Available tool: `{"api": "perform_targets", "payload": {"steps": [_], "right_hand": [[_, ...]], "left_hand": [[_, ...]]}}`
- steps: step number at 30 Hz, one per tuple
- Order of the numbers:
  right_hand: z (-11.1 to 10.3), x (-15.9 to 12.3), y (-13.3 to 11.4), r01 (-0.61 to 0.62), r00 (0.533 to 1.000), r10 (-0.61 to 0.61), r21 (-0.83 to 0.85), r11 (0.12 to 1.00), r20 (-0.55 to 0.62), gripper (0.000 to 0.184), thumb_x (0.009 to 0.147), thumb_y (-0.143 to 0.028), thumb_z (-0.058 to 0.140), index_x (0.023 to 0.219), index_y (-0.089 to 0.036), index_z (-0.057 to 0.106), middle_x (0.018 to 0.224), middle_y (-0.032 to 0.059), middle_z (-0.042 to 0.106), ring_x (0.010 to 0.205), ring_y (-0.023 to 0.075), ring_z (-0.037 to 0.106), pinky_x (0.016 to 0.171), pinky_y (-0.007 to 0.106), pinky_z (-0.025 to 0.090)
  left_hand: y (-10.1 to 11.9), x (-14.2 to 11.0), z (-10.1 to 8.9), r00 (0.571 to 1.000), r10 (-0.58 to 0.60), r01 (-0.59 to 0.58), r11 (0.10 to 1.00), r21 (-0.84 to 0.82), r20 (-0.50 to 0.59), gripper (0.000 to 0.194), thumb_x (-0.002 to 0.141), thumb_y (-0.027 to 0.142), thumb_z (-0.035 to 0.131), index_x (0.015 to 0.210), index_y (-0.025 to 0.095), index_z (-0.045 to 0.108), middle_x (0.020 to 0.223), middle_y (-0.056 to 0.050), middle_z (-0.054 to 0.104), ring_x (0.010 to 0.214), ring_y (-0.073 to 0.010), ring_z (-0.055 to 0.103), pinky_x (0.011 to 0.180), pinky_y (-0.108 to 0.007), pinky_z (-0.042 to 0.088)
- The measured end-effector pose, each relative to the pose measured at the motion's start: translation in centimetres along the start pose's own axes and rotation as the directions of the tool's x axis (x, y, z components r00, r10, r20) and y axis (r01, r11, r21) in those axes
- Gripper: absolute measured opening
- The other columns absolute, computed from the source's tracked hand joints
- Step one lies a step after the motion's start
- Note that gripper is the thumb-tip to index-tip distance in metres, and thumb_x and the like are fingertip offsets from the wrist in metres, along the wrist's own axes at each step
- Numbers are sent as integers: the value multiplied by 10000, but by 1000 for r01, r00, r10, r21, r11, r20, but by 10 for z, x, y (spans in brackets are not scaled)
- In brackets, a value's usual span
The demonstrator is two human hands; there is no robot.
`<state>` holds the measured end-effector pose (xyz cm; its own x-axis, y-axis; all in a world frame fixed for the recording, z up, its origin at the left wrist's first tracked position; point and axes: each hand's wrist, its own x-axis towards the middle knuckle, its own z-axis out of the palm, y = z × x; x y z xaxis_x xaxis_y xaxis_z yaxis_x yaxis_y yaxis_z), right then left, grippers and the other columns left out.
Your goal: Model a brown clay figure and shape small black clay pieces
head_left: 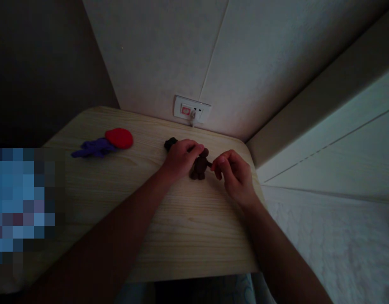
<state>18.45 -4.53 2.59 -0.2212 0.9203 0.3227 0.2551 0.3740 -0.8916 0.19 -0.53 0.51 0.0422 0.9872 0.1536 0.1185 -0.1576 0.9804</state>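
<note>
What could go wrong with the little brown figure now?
Its thin arm reaches right to the fingers of the right hand, so a tug there might bend it or pull it off. The left hand is close against its head, so pressing could squash the brown figure if it's soft. The dark lump is right by the left hand too, and might get bumped.
</note>
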Motion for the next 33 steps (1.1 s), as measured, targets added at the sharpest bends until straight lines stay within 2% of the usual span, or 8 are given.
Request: {"api": "perform_targets", "payload": {"steps": [6,10,13,15,19,26,33], "right_hand": [[-3,0,-4,34,999,-37,-113,993,-23,533,1008,-551,610,601,-211,667,550,-2,586,514,117,488,539,294,391],[-2,0,-1,-3,1000,1,-53,999,-30,473,1014,-555,598,696,-212,672,608,4,617,523,117,503,505,283,373],[1,1,1,-26,998,28,38,999,-54,325,953,-517,712,830,-222,656,695,-8,654,551,107,519,507,260,397],[3,2,2,-21,997,26,61,998,-72,290,889,-480,798,873,-224,662,752,-6,678,590,107,549,536,255,436],[3,4,2,-11,996,14,39,999,-84,283,815,-427,871,860,-221,682,771,-4,684,634,114,585,573,255,476],[2,2,4,-54,996,57,40,998,-70,207,847,-390,836,868,-201,753,737,1,715,576,96,568,532,234,458],[2,1,5,-62,995,67,70,996,-77,191,848,-386,840,918,-212,805,802,23,782,561,96,612,514,224,490]], "left_hand": [[2,0,0,1000,-7,7,1000,-6,-1,335,847,483,598,694,193,664,704,-54,660,735,-209,623,601,-316,443],[2,-1,0,1000,-10,10,1000,-2,-3,336,842,482,604,692,187,661,713,-50,655,727,-198,608,589,-307,419],[2,-1,0,1000,-5,5,1000,3,-6,346,849,491,601,699,185,667,714,-48,649,714,-195,599,582,-308,409],[1,-1,0,1000,-6,6,1000,0,-10,343,848,487,602,709,183,675,709,-47,646,704,-194,594,581,-311,407],[-1,0,1,1000,5,-5,1000,5,-10,342,847,477,607,714,173,693,704,-50,653,697,-189,597,594,-313,414],[0,0,1,1000,-10,9,1000,-15,-11,336,850,472,604,731,171,695,717,-60,685,694,-193,624,590,-301,455],[-1,0,0,1000,0,0,1000,-18,-3,359,852,490,611,719,166,693,685,-44,657,661,-181,603,576,-301,429]]}}
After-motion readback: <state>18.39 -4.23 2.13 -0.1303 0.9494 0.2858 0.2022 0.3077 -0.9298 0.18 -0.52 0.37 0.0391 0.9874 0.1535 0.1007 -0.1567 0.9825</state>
